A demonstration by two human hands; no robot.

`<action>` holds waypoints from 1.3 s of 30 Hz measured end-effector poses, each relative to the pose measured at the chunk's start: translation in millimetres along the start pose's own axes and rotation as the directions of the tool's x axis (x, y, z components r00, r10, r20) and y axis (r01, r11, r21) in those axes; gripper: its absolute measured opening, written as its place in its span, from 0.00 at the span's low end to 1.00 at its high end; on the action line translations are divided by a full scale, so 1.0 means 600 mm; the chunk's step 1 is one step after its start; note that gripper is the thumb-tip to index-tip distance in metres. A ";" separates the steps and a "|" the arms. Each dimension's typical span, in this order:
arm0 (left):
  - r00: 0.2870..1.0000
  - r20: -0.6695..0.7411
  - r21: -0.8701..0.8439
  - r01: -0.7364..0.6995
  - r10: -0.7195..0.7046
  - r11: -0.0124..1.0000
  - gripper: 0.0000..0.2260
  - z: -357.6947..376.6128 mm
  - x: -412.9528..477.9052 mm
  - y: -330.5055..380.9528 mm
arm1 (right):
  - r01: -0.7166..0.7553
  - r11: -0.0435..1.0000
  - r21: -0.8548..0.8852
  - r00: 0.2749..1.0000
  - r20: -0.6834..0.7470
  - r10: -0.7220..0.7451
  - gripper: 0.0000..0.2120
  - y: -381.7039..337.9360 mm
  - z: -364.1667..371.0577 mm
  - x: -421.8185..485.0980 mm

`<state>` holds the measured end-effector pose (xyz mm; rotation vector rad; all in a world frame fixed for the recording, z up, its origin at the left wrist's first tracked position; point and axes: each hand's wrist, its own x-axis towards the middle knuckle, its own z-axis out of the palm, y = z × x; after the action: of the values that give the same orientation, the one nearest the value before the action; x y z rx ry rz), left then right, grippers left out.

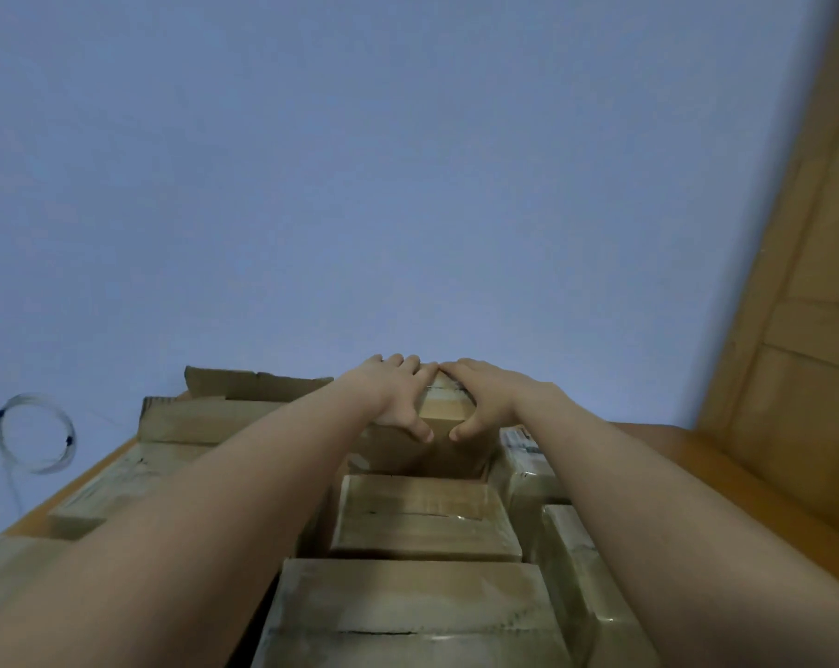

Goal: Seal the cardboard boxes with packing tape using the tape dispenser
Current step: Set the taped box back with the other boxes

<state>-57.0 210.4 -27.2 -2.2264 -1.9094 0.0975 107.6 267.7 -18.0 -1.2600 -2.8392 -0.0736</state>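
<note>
on the far left a loop of wire (34, 433) hangs on the wall (407, 185); next along is a box with raised flaps (258, 383), not yet closed; then my left hand (398, 395), fingers laid almost straight across the top of the small box (444, 411), thumb spread wide and pointing down its near face; the hand is flat and pressing rather than wrapped round anything.

the small box sits at the far end of the pile, against the wall, above and behind the taped boxes (422, 518) that lie closer to me; i judge it light and fairly stiff at the edges but soft in the middle of the top, where the flaps meet and would sag under a hard push; the cardboard looks dry and not slippery; the safest hold would be at the corners and side walls, not on the seam.

my right hand (487, 395) mirrors the left, fingers flat on the top, fingertips meeting those of the left at the far edge, thumb splayed down the front; it holds nothing either, only bears on the box; no tape dispenser is in sight; a wooden door (803, 330) stands at the far right.
</note>
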 end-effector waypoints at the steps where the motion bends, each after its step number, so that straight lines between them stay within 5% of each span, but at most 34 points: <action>1: 1.000 0.021 -0.018 0.009 -0.009 1.000 0.47 0.012 0.002 0.002 | -0.012 1.000 0.007 1.000 0.020 0.012 0.48 0.000 0.013 0.004; 7: 0.952 0.296 -0.214 0.150 -0.082 0.965 0.38 0.081 0.006 0.024 | -0.113 0.993 0.035 0.964 0.246 0.101 0.31 -0.014 0.078 0.017; 11: 0.941 0.319 -0.188 0.180 -0.113 0.966 0.30 0.096 0.002 0.041 | -0.204 0.975 0.085 0.928 0.335 0.165 0.28 -0.029 0.086 0.012; 18: 0.949 0.311 -0.157 0.107 -0.053 0.982 0.29 0.067 -0.019 0.042 | -0.167 0.986 -0.003 0.958 0.237 0.163 0.18 -0.041 0.060 -0.015; 23: 0.981 0.184 -0.143 0.096 -0.069 0.985 0.25 0.005 -0.062 -0.009 | -0.089 0.985 -0.146 0.989 0.103 0.105 0.18 -0.059 0.032 -0.028; 31: 0.975 0.077 -0.059 0.214 -0.209 0.975 0.32 -0.009 -0.174 -0.165 | 0.040 0.999 -0.023 0.999 -0.025 -0.041 0.23 -0.176 -0.006 0.014; 39: 0.919 0.179 -0.108 0.373 -0.351 0.922 0.40 0.045 -0.194 -0.234 | 0.154 0.987 0.047 0.987 -0.052 -0.151 0.29 -0.275 0.008 0.079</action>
<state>-216.5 118.7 -35.2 -1.9501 -2.4520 0.0845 -46.7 192.4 -24.9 -1.0159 -2.8710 -0.0346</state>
